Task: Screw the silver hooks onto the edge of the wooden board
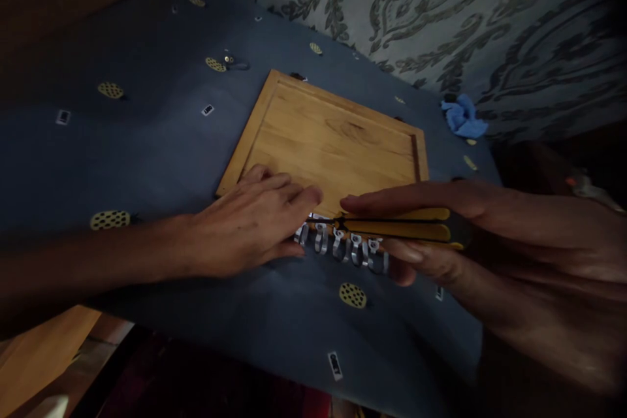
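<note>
A shallow wooden panel with a raised rim (337, 134) lies on the blue tablecloth. Along its near edge runs a row of several curved metal hooks (337, 245). My left hand (259, 219) is closed over the panel's near left part, fingers on the wood and thumb in front by the leftmost hook. In my right hand (470, 228) is a screwdriver with a yellow and black handle (401, 225). It lies nearly level just above the hooks, its dark shaft pointing left to my left hand. The tip is hard to make out between thumb and forefinger.
A crumpled blue cloth (463, 116) lies at the table's far right, by the patterned wallpaper (416, 6). Small metal pieces (232, 63) rest behind the panel to the left. The tablecloth (161, 150) has pineapple prints; its front edge drops off below.
</note>
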A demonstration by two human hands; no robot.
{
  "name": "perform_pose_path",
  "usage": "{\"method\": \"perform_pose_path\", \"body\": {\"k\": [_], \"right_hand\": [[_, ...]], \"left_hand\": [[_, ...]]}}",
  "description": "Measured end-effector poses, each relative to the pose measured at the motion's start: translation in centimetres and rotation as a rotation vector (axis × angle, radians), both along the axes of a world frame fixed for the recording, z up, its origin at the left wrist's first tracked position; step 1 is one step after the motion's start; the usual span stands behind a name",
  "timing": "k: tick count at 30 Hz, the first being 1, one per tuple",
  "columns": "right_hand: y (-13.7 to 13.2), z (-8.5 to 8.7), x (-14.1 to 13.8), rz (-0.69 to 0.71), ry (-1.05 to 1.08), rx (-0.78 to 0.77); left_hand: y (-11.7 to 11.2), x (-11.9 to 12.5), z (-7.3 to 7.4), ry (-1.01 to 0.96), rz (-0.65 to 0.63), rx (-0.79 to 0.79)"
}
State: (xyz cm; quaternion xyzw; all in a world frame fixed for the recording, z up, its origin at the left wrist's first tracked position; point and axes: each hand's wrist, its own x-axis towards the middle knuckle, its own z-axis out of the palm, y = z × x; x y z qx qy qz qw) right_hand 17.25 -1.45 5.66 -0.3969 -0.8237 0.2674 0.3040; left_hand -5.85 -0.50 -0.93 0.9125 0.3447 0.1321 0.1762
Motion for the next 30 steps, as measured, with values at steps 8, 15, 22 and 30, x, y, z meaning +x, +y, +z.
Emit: {"method": "perform_pose_path", "body": {"k": [8,15,22,30], "right_hand": [[0.1,-0.1,-0.1,0.059,-0.011,0.066],[0.0,-0.6,-0.4,-0.036,-0.082,0.231],[0.1,-0.8,-0.8,-0.018,-0.053,0.311],[0.2,-0.5,-0.9,0.026,-0.104,0.350]], "left_hand": [[-0.1,0.1,0.2,0.010,0.003,0.000],[-0.1,0.1,0.0,0.007,0.002,0.006],[-0.1,0.1,-0.1,-0.001,-0.010,0.010],[-0.1,0.0,-0.3,-0.022,-0.014,0.030]]}}
